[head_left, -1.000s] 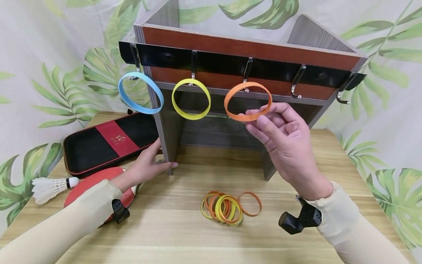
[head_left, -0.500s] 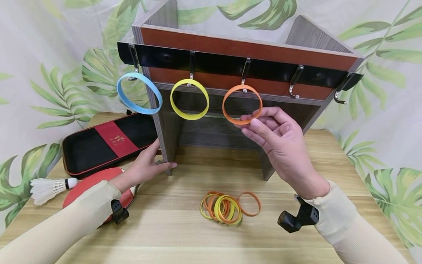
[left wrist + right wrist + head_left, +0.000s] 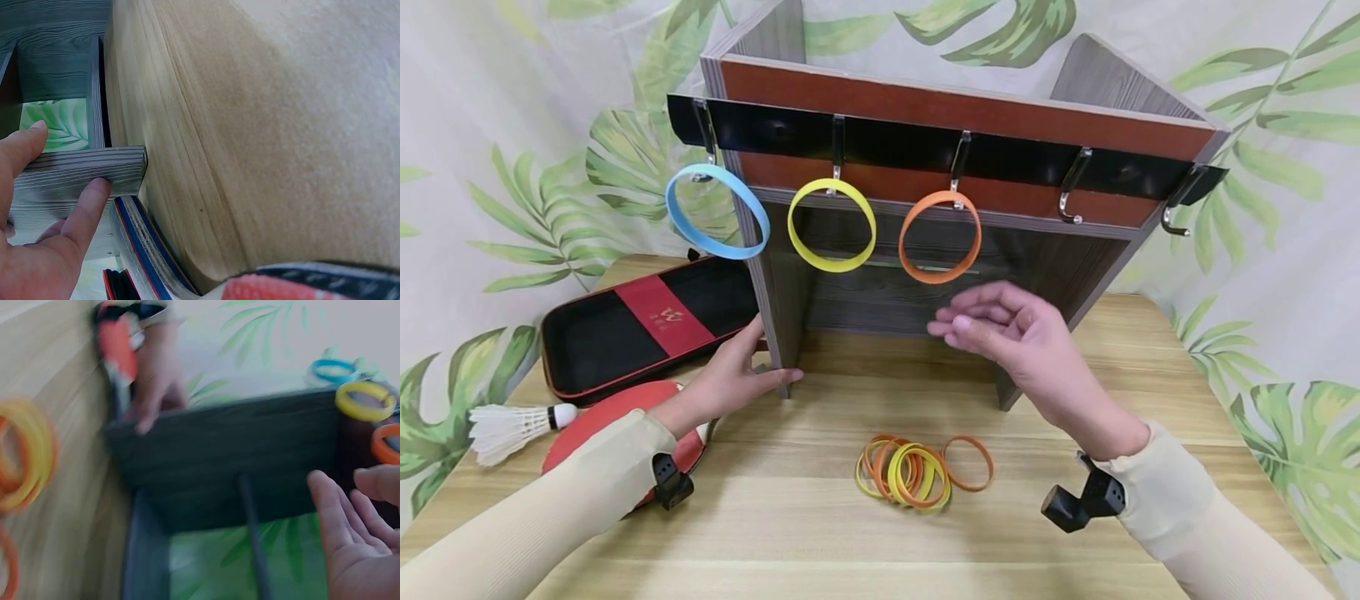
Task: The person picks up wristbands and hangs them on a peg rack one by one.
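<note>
Orange band (image 3: 936, 277) on hook (image 3: 959, 158); right hand (image 3: 1018, 329) below, fingers parted; left hand (image 3: 733, 375) clamped on shelf (image 3: 970, 94); black case (image 3: 587, 342), inside hidden

Blk case (image 3: 655, 321), wht shuttlecock (image 3: 512, 429) nr red paddle (image 3: 606, 412).

Backed, beyond the right fingers (image 3: 992, 294), by pale creased cloth (image 3: 1123, 21) printed with green leaves (image 3: 1292, 177), spreading to their left and right as well. Underlaid below them by a light wood-grained tabletop (image 3: 790, 533), brightly lit, softly shadowed in places.
</note>
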`<state>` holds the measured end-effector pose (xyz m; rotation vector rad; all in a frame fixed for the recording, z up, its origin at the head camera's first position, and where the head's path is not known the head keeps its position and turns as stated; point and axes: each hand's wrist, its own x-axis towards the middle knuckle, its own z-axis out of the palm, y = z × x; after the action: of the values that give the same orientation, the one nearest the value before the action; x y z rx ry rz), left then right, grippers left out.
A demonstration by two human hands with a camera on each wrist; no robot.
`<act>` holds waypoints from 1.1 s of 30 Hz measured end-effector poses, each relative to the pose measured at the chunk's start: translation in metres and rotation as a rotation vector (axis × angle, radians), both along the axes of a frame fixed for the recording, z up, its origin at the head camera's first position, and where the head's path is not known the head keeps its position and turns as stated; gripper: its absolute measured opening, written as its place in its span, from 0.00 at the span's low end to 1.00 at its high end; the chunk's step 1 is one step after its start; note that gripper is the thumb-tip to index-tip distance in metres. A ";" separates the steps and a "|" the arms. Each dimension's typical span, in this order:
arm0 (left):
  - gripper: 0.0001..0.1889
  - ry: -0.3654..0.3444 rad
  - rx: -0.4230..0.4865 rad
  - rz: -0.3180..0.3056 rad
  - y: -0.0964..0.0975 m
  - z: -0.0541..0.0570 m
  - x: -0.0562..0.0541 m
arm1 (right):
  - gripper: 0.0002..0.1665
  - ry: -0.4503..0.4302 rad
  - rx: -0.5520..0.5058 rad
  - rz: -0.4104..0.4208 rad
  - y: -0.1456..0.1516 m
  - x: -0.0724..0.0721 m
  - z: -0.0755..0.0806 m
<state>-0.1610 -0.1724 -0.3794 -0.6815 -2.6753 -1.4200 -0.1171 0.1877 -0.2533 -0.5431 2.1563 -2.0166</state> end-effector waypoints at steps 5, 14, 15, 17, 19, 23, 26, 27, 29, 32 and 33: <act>0.52 0.004 -0.001 -0.001 0.000 0.000 -0.001 | 0.11 0.050 0.278 0.061 0.015 -0.001 -0.037; 0.51 0.005 -0.010 0.001 0.000 0.000 -0.001 | 0.07 0.024 0.634 0.084 0.049 0.010 -0.089; 0.51 0.004 -0.009 0.001 -0.001 0.000 -0.001 | 0.06 0.022 0.667 0.085 0.051 0.011 -0.093; 0.52 0.002 -0.007 0.000 -0.001 0.000 -0.001 | 0.06 0.009 0.713 0.098 0.055 0.013 -0.101; 0.52 -0.001 -0.007 -0.002 0.000 0.000 -0.001 | 0.05 -0.035 0.735 0.118 0.059 0.015 -0.109; 0.52 -0.007 -0.007 -0.003 0.000 0.000 -0.002 | 0.08 -0.128 0.752 0.146 0.063 0.017 -0.118; 0.52 -0.006 -0.008 -0.001 0.000 0.000 -0.003 | 0.09 -0.156 0.756 0.149 0.065 0.019 -0.119; 0.52 -0.005 -0.009 0.001 0.000 0.000 -0.003 | 0.09 -0.159 0.753 0.147 0.065 0.019 -0.119; 0.52 -0.003 -0.011 0.003 0.000 -0.001 -0.003 | 0.08 -0.158 0.735 0.149 0.066 0.020 -0.120; 0.53 -0.003 -0.014 0.004 0.000 -0.001 -0.002 | 0.07 -0.151 0.702 0.150 0.067 0.021 -0.119; 0.53 -0.005 -0.014 0.003 0.000 -0.001 -0.002 | 0.07 -0.151 0.690 0.146 0.067 0.021 -0.119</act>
<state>-0.1626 -0.1729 -0.3801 -0.6759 -2.6912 -1.4053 -0.0963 0.2550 -0.3726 -0.4047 2.4210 -1.0839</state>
